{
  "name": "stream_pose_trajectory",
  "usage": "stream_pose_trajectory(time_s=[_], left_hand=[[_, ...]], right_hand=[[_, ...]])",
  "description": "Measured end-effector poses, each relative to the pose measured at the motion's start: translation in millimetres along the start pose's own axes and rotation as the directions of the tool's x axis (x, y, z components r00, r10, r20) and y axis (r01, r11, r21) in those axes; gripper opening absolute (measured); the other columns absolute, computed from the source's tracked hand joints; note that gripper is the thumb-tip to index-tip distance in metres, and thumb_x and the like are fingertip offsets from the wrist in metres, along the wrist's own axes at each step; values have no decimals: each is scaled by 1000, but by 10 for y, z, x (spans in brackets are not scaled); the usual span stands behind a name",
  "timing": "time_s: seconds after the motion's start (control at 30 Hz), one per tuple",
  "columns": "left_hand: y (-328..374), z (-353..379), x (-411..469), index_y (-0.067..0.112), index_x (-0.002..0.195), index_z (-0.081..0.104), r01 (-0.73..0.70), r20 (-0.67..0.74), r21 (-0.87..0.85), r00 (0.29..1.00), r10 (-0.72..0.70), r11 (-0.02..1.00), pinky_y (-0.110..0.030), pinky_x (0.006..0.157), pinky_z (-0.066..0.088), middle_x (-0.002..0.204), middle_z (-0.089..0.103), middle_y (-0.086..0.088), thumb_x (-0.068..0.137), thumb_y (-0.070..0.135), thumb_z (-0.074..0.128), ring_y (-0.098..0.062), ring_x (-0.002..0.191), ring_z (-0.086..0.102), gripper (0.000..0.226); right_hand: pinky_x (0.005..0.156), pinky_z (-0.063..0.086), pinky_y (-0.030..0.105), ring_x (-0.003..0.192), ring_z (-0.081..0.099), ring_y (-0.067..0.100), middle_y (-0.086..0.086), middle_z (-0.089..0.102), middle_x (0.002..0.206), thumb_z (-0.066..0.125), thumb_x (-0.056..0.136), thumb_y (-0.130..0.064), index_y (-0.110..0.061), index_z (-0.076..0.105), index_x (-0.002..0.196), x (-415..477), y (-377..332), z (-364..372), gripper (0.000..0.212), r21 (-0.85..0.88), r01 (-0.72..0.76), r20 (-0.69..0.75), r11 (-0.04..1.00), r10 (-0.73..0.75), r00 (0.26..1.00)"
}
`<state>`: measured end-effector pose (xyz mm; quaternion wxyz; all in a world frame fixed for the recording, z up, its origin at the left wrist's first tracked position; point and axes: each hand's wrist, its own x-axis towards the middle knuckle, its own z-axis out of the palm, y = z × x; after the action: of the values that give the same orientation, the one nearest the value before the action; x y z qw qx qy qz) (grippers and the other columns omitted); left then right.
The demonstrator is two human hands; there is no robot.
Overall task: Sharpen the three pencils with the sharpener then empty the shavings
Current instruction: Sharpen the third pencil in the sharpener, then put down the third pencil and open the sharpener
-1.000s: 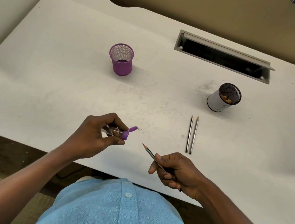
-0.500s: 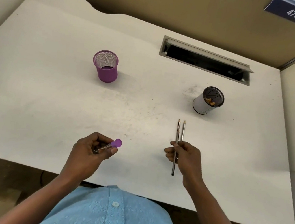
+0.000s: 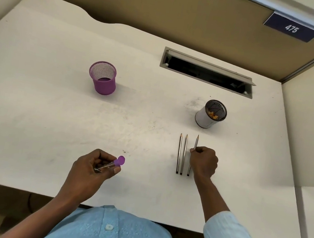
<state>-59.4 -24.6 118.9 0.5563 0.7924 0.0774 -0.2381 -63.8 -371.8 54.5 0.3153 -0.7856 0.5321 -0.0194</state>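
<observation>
1. The left grip (image 3: 92,168) is curled round the sharpener (image 3: 111,164), a clear tube whose purple cap looks flipped open. It is held over the counter (image 3: 52,114), nearer the person than the white cup (image 3: 204,119) and well to the cup's left. With the cap loose, a tilt on the way over could spill shavings short of the cup.
2. The right grip (image 3: 203,162) pinches the third pencil (image 3: 196,142) at mid-shaft, just on the near side of the white cup, tip pointing toward it. I cannot tell whether it rests on the counter. Released carelessly, it may roll out of line.
3. The other two pencils (image 3: 179,152) lie side by side near the white cup, on its near side and slightly left, beside the held one. All three look pointed. A knuckle brushing them could send them rolling or snap a tip.
4. The white cup holds orange shavings and looks light. A knock while emptying might topple it.
5. The purple mesh cup (image 3: 105,87) stands well left of the white cup. Emptying there by mistake would let dust sift through.
</observation>
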Motion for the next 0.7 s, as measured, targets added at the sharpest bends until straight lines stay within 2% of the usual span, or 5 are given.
stream_pose_trajectory(time_s=[0.2,0.33,0.53,0.6,0.7], left_hand=[[-9,16,-2,25,97,81,11,0,12,1000,-11,1000,-41,86,62,90,85,4,84,18,94,-15,83,80,20],[11,27,33,26,97,81,11,-5,12,1000,-11,1000,-42,87,64,90,86,5,84,18,94,-13,82,80,21],[32,46,82,25,98,81,3,-2,-2,1000,-3,1000,-41,87,63,90,86,5,84,17,95,-15,83,80,21],[42,53,94,24,98,81,3,0,-9,1000,-3,1000,-40,87,62,91,86,4,83,17,95,-16,83,80,21],[50,60,115,23,98,81,-2,3,-20,1000,2,1000,-40,86,62,91,86,4,83,16,95,-18,84,81,21]], right_hand=[[89,59,43,107,73,38,9,80,107,82,91,-24,-20,79,102,35,-34,106,12,-27,5,-1,1000,-5,1000],[91,53,42,114,68,35,7,78,112,81,90,-24,-20,74,104,29,-8,155,16,-39,30,-17,999,-31,999],[89,51,39,111,69,35,6,78,109,82,90,-23,-18,73,100,43,46,193,15,-4,17,-31,1000,-17,999],[86,48,37,111,70,35,7,79,108,82,90,-25,-17,73,100,56,62,187,15,4,14,-28,1000,-14,1000],[90,50,40,111,69,35,9,77,110,79,94,-33,-16,72,101,45,81,149,19,15,10,-32,1000,-10,999]])
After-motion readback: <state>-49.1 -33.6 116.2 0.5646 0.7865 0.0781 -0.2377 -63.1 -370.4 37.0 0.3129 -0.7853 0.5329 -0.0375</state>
